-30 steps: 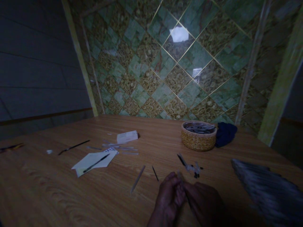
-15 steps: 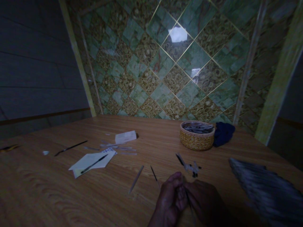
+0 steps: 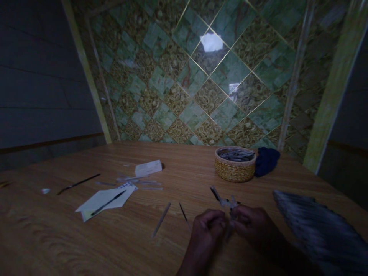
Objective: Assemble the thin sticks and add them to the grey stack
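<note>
My left hand (image 3: 204, 232) is closed, its fingers curled in toward the other hand; what they grip is hidden. My right hand (image 3: 254, 226) is pinched shut, its fingertips at the near edge of a small heap of clear and black pen parts (image 3: 227, 202). Between the two hands shows a pale, thin stick (image 3: 229, 232), blurred, and I cannot tell which hand bears it. A thin dark-tipped pen refill (image 3: 183, 211) lies left of my hands. Further left is a greyish pen barrel (image 3: 161, 220).
A wicker basket (image 3: 235, 170) full of pens stands at the back, beside dark blue cloth (image 3: 267, 161). A row of pens (image 3: 319, 226) lies at right. Leftward are a white box (image 3: 148, 168), clear strips (image 3: 151, 188), paper (image 3: 100, 199) with a pen (image 3: 108, 202), and a dark stick (image 3: 79, 184).
My right hand has moved up and away from my left hand, to the small pen parts. The thin piece between the hands has shifted. The whole view has swung slightly right.
</note>
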